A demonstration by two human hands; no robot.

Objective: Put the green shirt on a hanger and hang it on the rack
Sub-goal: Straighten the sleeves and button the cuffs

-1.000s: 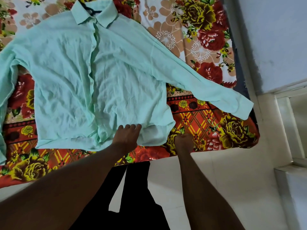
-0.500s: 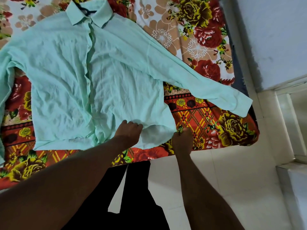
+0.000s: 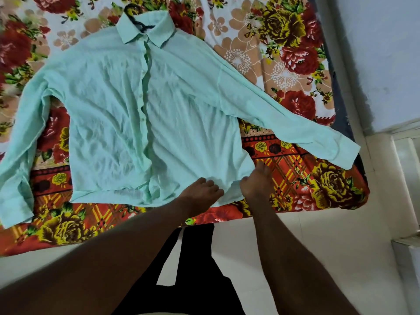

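Observation:
The pale green shirt [image 3: 127,114] lies flat and buttoned on the bed, collar at the far side and both sleeves spread outward. A dark hanger hook [image 3: 136,22] sticks out of the collar; the hanger's body is hidden inside the shirt. My left hand [image 3: 201,192] sits on the near hem right of the button line, fingers curled into the fabric. My right hand [image 3: 256,181] is at the hem's right corner, thumb on the cloth and fingers along its side edge, pinching it. No rack is in view.
The floral bedsheet [image 3: 318,185] covers the bed, whose near edge meets a light tiled floor [image 3: 329,258]. A pale wall [image 3: 381,53] runs along the right, with a white ledge [image 3: 406,244] below it. My black trousers [image 3: 195,269] stand against the bed edge.
My left hand's fingers went from flat on the hem to curled into it. My right hand moved from the bedsheet up onto the hem's right corner.

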